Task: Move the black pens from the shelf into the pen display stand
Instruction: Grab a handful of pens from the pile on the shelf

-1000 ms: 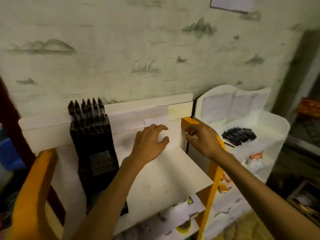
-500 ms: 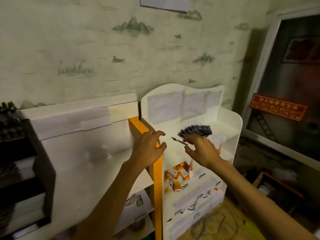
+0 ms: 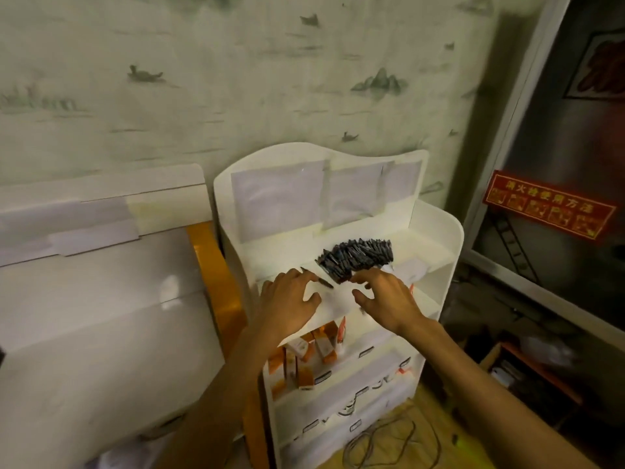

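Note:
A pile of black pens [image 3: 356, 257] lies on the top shelf of the white shelf unit [image 3: 436, 252]. A single black pen [image 3: 321, 281] lies apart from the pile, just left of it. My left hand [image 3: 287, 304] hovers over the shelf's front edge, fingers spread, fingertips at that loose pen. My right hand [image 3: 385, 296] reaches with straight, spread fingers to the pile's front edge, fingertips touching or just short of the pens. Neither hand holds anything. The pen display stand is out of view.
A white counter unit with an orange side panel [image 3: 216, 282] stands to the left of the shelf. Orange-and-white boxes [image 3: 304, 360] fill a lower shelf. Cables [image 3: 389, 438] lie on the floor. A dark glass door with a red sign [image 3: 548, 208] is at right.
The view has swung right, away from the black display stand, onto the white shelf. Both hands moved from the counter to the pen pile, fingers now spread over it.

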{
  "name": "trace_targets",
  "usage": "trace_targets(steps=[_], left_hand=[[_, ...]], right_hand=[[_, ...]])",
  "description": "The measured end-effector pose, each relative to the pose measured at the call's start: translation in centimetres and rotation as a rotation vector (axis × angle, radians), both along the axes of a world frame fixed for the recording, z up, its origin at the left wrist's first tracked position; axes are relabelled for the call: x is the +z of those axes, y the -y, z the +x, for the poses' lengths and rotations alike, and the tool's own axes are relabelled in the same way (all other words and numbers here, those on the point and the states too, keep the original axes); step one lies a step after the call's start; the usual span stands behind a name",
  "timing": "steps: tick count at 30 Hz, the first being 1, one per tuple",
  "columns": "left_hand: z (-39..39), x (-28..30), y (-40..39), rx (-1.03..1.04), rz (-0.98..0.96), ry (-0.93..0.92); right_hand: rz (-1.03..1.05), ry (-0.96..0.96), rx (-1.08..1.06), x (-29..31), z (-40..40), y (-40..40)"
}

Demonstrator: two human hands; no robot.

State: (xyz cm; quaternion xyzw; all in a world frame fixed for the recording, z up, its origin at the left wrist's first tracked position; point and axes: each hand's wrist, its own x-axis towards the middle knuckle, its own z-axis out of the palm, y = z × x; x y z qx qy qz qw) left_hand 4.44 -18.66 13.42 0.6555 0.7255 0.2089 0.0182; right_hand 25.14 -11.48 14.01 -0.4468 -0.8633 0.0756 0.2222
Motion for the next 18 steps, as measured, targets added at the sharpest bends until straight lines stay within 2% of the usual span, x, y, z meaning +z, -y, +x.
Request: trace_targets(steps=[7,12,18], left_hand=[[-0.5,-4.4,-8.1,0.103,-0.102,0.052],[-1.0,-6.2,-11.9,0.172,-0.182,0.099],[-1.0,-9.3,-16.5,0.201,-0.372,0.131]], right_hand=[[-0.057,0.078,0.083,-2.9,-0.3,-10.8],[-0.12,0.087,0.125,-4.9,-1.1,-15.6],[-0.185,0.098,0.18,-6.8,-1.5,-21.9]])
